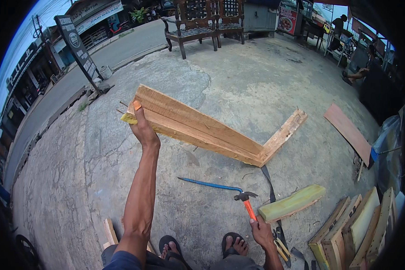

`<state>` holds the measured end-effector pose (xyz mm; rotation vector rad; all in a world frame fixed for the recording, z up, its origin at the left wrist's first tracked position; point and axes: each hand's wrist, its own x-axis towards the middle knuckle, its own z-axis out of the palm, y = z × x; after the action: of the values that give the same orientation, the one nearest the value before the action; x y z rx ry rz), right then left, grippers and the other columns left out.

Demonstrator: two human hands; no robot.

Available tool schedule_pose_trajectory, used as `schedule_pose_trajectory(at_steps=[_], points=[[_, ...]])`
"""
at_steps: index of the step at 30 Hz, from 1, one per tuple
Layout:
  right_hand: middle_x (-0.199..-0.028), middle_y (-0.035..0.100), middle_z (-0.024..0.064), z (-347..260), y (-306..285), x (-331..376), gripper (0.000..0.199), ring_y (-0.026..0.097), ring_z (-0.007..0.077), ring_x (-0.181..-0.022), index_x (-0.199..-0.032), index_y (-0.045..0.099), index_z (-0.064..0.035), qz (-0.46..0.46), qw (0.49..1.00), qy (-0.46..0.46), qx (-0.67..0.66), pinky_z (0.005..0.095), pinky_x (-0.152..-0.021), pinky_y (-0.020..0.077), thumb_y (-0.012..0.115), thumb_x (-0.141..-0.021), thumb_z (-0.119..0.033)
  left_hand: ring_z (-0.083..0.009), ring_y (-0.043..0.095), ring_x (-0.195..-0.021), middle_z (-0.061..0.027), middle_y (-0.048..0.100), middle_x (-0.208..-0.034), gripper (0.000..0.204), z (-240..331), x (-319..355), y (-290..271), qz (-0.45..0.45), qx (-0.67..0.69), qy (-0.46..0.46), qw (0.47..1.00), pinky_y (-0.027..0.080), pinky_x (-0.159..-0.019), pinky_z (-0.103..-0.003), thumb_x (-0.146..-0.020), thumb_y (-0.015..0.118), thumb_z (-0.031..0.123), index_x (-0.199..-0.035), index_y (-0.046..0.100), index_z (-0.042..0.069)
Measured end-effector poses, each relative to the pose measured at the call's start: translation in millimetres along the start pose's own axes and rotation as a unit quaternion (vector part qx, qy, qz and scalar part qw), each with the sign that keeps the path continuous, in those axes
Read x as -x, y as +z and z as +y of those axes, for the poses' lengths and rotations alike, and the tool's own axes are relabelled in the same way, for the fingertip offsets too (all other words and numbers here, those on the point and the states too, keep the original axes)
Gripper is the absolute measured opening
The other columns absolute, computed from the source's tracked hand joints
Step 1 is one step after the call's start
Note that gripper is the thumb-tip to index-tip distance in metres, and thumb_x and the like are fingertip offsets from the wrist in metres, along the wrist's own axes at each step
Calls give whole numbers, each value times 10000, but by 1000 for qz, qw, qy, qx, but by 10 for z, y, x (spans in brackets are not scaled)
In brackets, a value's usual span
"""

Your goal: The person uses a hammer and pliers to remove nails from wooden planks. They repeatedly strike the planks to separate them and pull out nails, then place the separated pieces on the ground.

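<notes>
Head view: left hand (pixel 143 129) grips the L-shaped wooden assembly (pixel 198 127); right hand (pixel 262 231) grips the hammer (pixel 248 207). Pale bucket (pixel 105 72) stands beside signboard (pixel 76 46); contents indiscernible.

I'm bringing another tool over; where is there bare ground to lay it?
Bare concrete lies between the left forearm and the road, and between the wooden frame and carved chairs. The lower right is crowded: pry bar, hammer in the right hand, green block and stacked boards.
</notes>
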<state>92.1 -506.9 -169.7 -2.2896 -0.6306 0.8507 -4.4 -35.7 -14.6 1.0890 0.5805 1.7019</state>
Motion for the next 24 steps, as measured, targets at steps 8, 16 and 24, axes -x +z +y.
schedule_pose_trajectory(at_steps=[8,16,24], points=[[-998,693,215,1875,-382,1381,462,680,378,-977,-1225,667,-68,-39,958,269,87,461,-854,531,703,-932,-424,-208,545,-1144,-141,457,-1253,793,512,242,938,-105,-65,102,987,468,-1015,-359,-903,828,441,-1322,292,34],[-1577,325,226,2212,-139,1089,996,283,435,-1471,-1550,374,-145,115,938,220,241,722,-1094,298,872,-749,-465,-216,517,-1135,-121,402,-1204,697,758,445,1740,-194,-173,207,943,524,-989,-374,-883,851,398,-1308,429,42],[-1228,641,319,2271,-188,1041,607,605,513,-1135,-1443,519,-60,93,960,90,246,597,-985,490,669,-917,-323,-225,526,-1105,-112,418,-1205,598,719,523,2514,-345,-98,216,908,523,-983,-372,-857,865,375,-1245,523,74]])
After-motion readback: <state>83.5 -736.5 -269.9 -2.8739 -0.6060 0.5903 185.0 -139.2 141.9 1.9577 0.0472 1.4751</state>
